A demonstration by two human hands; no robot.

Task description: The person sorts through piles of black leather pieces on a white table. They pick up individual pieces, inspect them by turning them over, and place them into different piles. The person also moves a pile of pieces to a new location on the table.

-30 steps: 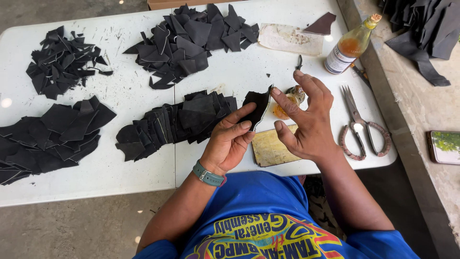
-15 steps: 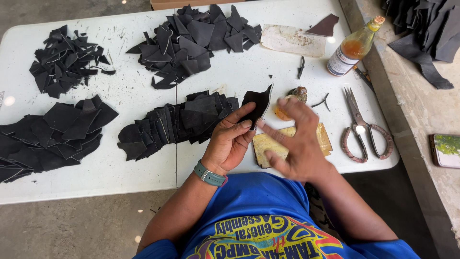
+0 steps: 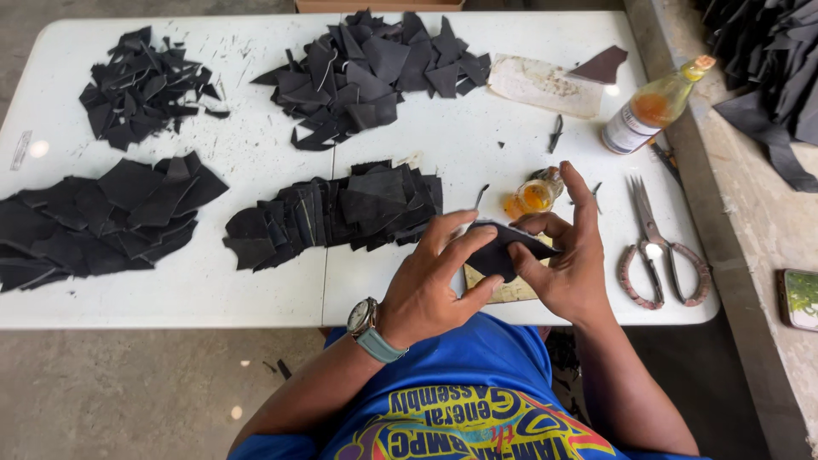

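Both hands grip one small black leather piece just above the table's near edge. My left hand, with a watch on its wrist, pinches the piece's left side. My right hand clasps its right side, fingers raised. Under the piece lies a tan board, mostly hidden. A small jar of orange glue stands just beyond my right fingers. A row of overlapping black pieces lies left of my hands.
Three more heaps of black pieces lie on the white table. Scissors rest at the right, a glue bottle behind them, a stained sheet at the back. A phone sits on the ledge.
My right hand left the glue jar and came down onto the black piece. My left hand brought that piece nearer, so both hands now grip it over the tan board.
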